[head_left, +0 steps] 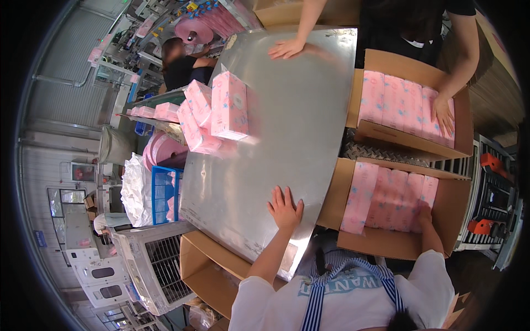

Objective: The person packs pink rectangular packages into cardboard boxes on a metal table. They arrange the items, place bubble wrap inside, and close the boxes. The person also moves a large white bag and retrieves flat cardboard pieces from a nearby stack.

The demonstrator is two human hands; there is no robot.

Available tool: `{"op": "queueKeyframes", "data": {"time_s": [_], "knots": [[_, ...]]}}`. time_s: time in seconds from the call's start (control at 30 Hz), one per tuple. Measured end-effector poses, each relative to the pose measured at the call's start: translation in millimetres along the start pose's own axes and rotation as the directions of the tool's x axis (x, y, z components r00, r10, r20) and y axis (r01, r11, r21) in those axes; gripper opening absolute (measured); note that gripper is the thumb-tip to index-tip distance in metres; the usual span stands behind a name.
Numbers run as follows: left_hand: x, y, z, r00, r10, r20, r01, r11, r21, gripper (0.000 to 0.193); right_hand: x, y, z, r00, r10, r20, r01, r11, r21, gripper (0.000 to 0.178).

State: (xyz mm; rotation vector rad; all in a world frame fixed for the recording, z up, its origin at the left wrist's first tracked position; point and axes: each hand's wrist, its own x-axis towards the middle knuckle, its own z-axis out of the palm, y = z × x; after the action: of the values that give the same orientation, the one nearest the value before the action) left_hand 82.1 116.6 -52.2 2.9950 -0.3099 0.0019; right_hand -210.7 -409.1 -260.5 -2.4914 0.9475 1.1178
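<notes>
My left hand lies flat on the metal table near its front edge, fingers spread, holding nothing. My right hand is down inside the nearer cardboard box, closed against the tissue pack at the right end of its row; part of the fingers is hidden. More pink tissue packs stand side by side in that box, the leftmost one sitting higher. On the table's left side is a small pile of pink tissue packs, some tilted.
Across the table, a co-worker's one hand rests on the metal, the other on packs in the farther cardboard box. A roller conveyor runs at right. A blue basket and an open cardboard box stand at left.
</notes>
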Motion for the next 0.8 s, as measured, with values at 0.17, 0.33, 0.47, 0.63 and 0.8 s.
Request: {"op": "queueKeyframes", "data": {"time_s": [0.17, 0.33, 0.47, 0.63, 0.8], "knots": [[90, -81, -24, 0.978, 0.094, -0.186, -0.120, 0.984, -0.131, 0.047, -50, -30, -2, 0.974, -0.033, 0.225, 0.050, 0.996, -0.070, 0.043], [279, -170, -129, 0.850, 0.072, -0.522, -0.058, 0.997, 0.043, 0.034, -105, -54, -78, 0.947, 0.136, 0.291, -0.040, 0.949, -0.312, 0.039], [345, -185, -157, 0.914, -0.381, -0.138, 0.406, 0.852, 0.331, 0.030, -121, -129, -118, 0.977, -0.210, -0.045, 0.200, 0.966, -0.164, 0.025], [305, -229, -119, 0.980, -0.142, -0.140, 0.185, 0.906, 0.381, 0.031, -187, -384, -272, 0.762, -0.626, -0.167, 0.646, 0.712, 0.277, 0.013], [279, -236, -186, 0.943, -0.304, 0.134, 0.293, 0.952, 0.092, 0.048, -114, -567, -345, 0.267, -0.887, -0.377, 0.963, 0.262, 0.067, 0.036]]}}
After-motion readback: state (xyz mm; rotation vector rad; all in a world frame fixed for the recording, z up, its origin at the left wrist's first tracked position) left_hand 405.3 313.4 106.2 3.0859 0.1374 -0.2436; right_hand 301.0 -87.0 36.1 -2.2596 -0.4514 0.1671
